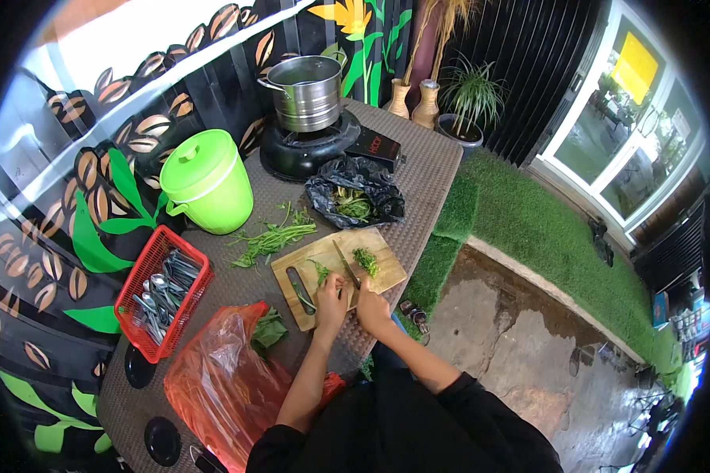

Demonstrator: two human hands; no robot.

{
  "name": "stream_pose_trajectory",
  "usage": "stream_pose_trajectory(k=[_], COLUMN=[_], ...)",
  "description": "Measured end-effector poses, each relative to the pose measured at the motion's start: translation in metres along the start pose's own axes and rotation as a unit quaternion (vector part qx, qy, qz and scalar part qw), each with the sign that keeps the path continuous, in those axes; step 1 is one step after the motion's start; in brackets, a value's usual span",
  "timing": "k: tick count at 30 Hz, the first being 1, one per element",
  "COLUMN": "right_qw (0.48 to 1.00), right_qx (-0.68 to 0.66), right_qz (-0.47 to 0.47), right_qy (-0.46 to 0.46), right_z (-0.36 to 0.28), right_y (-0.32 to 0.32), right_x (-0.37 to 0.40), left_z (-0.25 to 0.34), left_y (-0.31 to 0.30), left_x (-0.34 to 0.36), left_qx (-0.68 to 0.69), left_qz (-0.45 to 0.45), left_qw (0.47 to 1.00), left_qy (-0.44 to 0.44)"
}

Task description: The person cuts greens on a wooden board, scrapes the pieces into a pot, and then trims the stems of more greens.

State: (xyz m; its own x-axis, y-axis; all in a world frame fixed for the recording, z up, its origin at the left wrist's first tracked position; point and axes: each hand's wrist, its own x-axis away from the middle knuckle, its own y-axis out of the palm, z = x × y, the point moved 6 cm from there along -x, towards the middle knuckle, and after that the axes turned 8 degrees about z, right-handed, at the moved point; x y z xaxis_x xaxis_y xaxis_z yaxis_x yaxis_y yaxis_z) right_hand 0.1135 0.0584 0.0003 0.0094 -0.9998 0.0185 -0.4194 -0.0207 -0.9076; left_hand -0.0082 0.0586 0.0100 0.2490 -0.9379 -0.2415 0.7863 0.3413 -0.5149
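Gripping the knife (pixel 345 262) by its handle in my right fingers (pixel 368 288), I curl my left fingers (pixel 334 284), grip unclear, beside greens (pixel 321 271) on the cutting board (pixel 285 274): likely light, limp, best held bunched.

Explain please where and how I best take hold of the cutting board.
Probably by the left end of the cutting board, coming from the person's left: the long slot there looks like a handhold. Keep it level, because chopped greens lie on top.

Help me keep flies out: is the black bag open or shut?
Open: the bag's mouth gapes, the bag showing greens inside.
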Motion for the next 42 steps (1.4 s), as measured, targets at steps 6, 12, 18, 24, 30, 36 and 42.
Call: stream_pose_trajectory(k=[6, 12, 18, 24, 30, 36, 42], right_qw=[0.996, 0.997, 1.000, 1.000, 0.999, 0.998, 0.999], right_qx=[0.020, 0.001, 0.005, -0.014, -0.018, -0.011, -0.022], right_qz=[-0.049, -0.061, -0.017, -0.022, -0.032, -0.065, -0.037], right_qy=[-0.068, -0.055, -0.008, -0.016, -0.032, -0.011, 0.015], right_z=[0.000, -0.008, -0.009, -0.016, -0.013, -0.015, -0.017], right_y=[-0.017, -0.014, 0.005, -0.006, 0.003, 0.010, 0.004], right_x=[0.006, 0.024, 0.018, 0.028, 0.014, 0.021, 0.029], left_z=[0.000, -0.013, -0.007, -0.002, 0.000, 0.001, 0.000], left_y=[-0.003, -0.005, -0.010, -0.012, -0.010, -0.010, -0.012], left_x=[0.009, 0.006, 0.008, 0.010, 0.017, 0.017, 0.015], left_qx=[0.047, 0.018, 0.077, 0.075, 0.059, 0.064, 0.042], left_qz=[0.002, 0.024, 0.061, 0.052, 0.049, 0.056, 0.068], left_qw=[0.997, 0.999, 0.994, 0.995, 0.996, 0.994, 0.994], left_qy=[0.063, 0.046, 0.042, 0.035, 0.042, 0.065, 0.069])
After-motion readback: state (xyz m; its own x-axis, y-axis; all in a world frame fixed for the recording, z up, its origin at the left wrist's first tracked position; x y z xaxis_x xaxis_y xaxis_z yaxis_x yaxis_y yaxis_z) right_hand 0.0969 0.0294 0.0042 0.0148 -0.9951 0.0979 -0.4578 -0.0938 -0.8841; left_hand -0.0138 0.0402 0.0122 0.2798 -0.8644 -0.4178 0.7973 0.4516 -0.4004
